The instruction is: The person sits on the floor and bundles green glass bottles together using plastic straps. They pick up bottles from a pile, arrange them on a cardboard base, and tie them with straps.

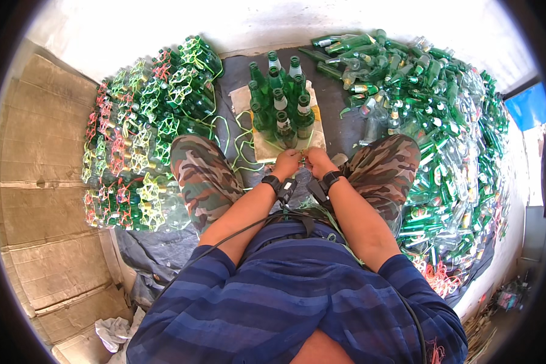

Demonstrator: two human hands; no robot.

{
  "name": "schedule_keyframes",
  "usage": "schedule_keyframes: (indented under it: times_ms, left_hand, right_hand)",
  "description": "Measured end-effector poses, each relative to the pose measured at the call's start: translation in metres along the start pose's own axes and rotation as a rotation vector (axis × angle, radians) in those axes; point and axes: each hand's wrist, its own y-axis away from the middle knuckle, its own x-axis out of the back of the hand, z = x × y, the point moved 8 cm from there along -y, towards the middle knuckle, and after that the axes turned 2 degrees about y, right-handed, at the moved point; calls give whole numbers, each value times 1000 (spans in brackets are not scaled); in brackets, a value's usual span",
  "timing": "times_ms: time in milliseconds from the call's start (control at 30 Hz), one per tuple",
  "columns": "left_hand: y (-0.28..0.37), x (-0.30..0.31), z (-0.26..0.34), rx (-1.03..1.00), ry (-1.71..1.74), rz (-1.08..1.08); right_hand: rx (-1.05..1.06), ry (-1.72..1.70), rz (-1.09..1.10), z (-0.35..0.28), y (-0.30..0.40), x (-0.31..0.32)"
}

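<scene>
Several green glass bottles (285, 132) stand upright in a close group on a pale, worn board (265, 152) between my knees. Just at the near edge of that group, my left hand (287, 163) and my right hand (318, 162) meet, fingertips pinched together. A thin green plastic cord (304, 153) runs between both sets of fingers; its exact path there is too small to tell. Part of the cord appears to pass along the lower front of the bottles. More loose green cord (239, 152) curls on the ground left of the board.
On the left, bottle bundles (182, 98) tied with green, yellow and red cord are stacked beside cardboard (45, 164). A large heap of loose green and clear bottles (441, 150) fills the right. Red cord (437, 275) lies at its near end. Dark sheeting (241, 73) covers the ground.
</scene>
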Motion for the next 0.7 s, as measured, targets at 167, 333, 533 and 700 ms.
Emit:
schedule_keyframes:
  times_ms: [167,333,533,700]
  left_hand:
    - [-5,0,-11,72,110,22]
    - [-2,-1,-6,40,58,13]
    - [4,0,4,6,15,-4]
    - [2,1,2,0,1,5]
  right_hand:
    - [-136,-65,-23,-6,21,-6]
    - [-160,-144,-4,-2,16,-5]
    - [-72,-186,-42,5,0,-4]
    - [-128,-181,-25,16,-2,0]
